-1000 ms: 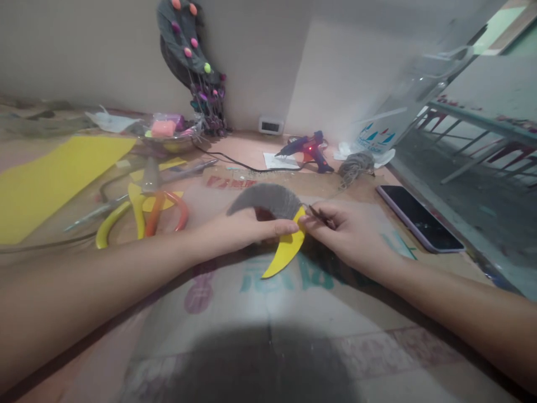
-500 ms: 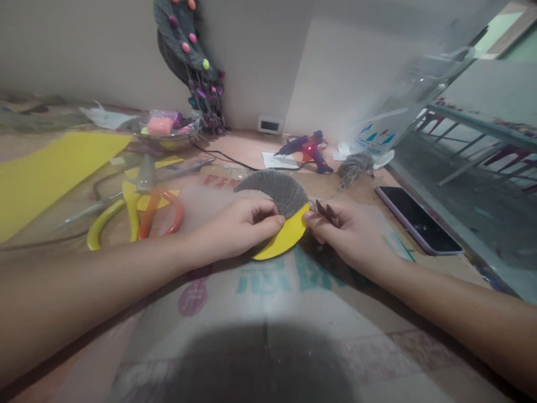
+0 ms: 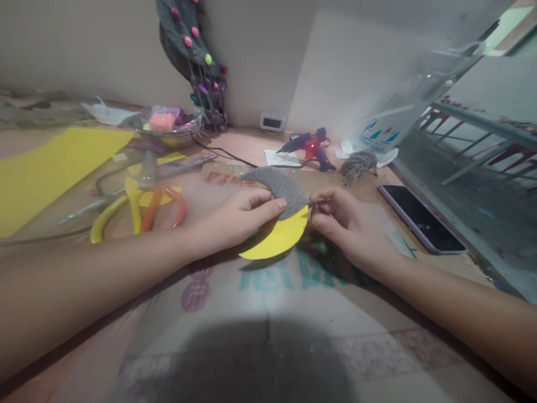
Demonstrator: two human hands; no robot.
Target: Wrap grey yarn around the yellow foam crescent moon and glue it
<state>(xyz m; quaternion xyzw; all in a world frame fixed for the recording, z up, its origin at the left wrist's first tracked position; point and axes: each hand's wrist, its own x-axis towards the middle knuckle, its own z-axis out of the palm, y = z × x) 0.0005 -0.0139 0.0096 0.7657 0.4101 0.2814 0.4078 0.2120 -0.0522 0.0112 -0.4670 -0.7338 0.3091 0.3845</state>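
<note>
Above printed cardboard (image 3: 218, 336) on the desk (image 3: 247, 145), the left hand (image 3: 247, 215) pinches a crescent (image 3: 293, 215), partly smooth yellow, partly ribbed with wound grey yarn (image 3: 289, 190), while the right hand (image 3: 346, 224) grips a thin, blurred strand (image 3: 316, 201) at its outer edge. Beyond lie curved yellow handles (image 3: 98, 226), a fuzzy yarn bundle (image 3: 358, 164) and a plastic glue gun (image 3: 312, 146).

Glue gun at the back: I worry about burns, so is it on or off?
Apparently on: a red light glows on the glue gun. Heat itself cannot be seen.
</note>
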